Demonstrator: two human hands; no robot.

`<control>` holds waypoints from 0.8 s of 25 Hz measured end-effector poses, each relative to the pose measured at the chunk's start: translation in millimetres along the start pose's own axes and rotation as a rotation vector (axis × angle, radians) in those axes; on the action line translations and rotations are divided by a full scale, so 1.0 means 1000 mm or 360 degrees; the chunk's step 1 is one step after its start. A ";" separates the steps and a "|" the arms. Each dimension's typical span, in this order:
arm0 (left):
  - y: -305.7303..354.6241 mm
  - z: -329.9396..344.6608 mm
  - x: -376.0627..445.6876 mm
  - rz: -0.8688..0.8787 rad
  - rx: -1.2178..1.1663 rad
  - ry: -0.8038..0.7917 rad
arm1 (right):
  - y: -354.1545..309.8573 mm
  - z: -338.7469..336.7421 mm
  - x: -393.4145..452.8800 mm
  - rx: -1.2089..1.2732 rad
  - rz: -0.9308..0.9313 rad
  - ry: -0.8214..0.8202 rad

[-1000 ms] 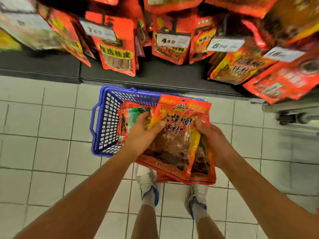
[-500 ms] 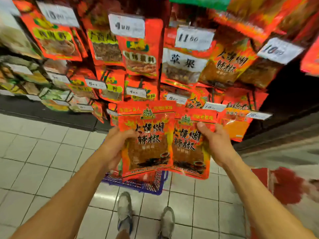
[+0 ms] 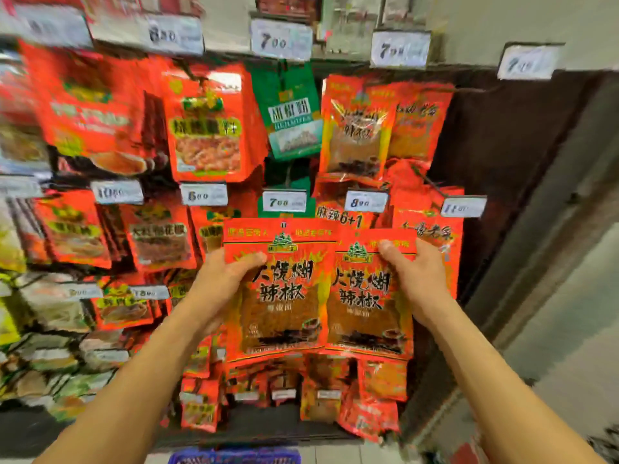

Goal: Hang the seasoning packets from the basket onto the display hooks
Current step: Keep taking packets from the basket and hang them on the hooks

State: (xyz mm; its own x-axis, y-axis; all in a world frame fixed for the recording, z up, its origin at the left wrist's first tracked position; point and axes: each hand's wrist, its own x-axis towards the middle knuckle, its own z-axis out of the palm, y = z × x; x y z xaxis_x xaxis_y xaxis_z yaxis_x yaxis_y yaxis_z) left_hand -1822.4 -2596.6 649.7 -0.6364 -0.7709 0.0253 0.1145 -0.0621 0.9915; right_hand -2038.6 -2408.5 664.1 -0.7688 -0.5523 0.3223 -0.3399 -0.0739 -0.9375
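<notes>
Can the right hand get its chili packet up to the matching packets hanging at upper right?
Probably yes: the right hand grips its packet just below the matching packets, nothing between.

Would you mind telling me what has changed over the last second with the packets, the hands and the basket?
Both hands lifted the red packets out of the blue basket to the display, and fanned the stack into two side by side. The view tilted up, so the basket slid to the bottom edge. Unchanged: the left hand holds the left edge, the right hand the right edge; nothing is hung yet.
</notes>
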 end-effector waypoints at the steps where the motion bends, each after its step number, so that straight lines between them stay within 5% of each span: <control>1: 0.018 0.003 0.006 0.0066 -0.0013 -0.0034 | -0.016 -0.002 0.009 0.0008 -0.0042 0.0064; 10: 0.118 0.048 0.051 0.0403 0.0016 -0.0097 | -0.093 -0.021 0.083 0.0275 -0.0245 0.0320; 20: 0.157 0.122 0.118 0.0527 -0.0015 0.0088 | -0.117 -0.018 0.202 0.0419 -0.0335 0.0221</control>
State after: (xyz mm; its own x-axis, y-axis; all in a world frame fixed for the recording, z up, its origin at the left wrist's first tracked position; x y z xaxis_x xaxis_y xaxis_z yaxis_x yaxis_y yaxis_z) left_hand -1972.7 -2619.4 823.6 -0.5212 -0.7834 0.3387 0.3153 0.1921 0.9293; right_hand -2164.3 -2496.5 841.2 -0.7692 -0.3856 0.5095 -0.3614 -0.3950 -0.8446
